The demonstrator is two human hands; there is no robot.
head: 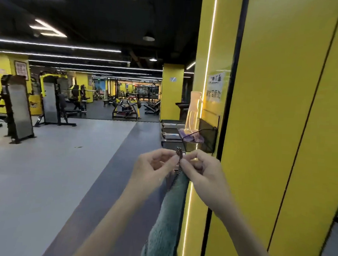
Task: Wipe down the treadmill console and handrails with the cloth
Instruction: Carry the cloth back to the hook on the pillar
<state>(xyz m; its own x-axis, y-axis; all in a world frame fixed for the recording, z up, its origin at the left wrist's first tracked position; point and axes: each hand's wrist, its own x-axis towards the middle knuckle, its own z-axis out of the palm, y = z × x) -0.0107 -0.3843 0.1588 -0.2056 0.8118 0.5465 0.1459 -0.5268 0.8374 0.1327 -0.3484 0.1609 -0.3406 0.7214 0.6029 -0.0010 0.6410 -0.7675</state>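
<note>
A teal fluffy cloth (167, 221) hangs down from a dark patterned loop (179, 153) at its top corner. My left hand (152, 166) and my right hand (199, 168) both pinch that loop, fingers curled, just below a black wire basket (206, 137) fixed to the yellow pillar (262, 132). A treadmill (170, 131) stands beyond the basket, mostly hidden; its console and handrails are not visible.
In the basket stand a clear spray bottle (193, 109) and a purple cloth (191, 137). A paper sign (215, 87) hangs above it. Weight machines (52, 102) fill the far left and back. Grey gym floor (54, 170) spreads to the left.
</note>
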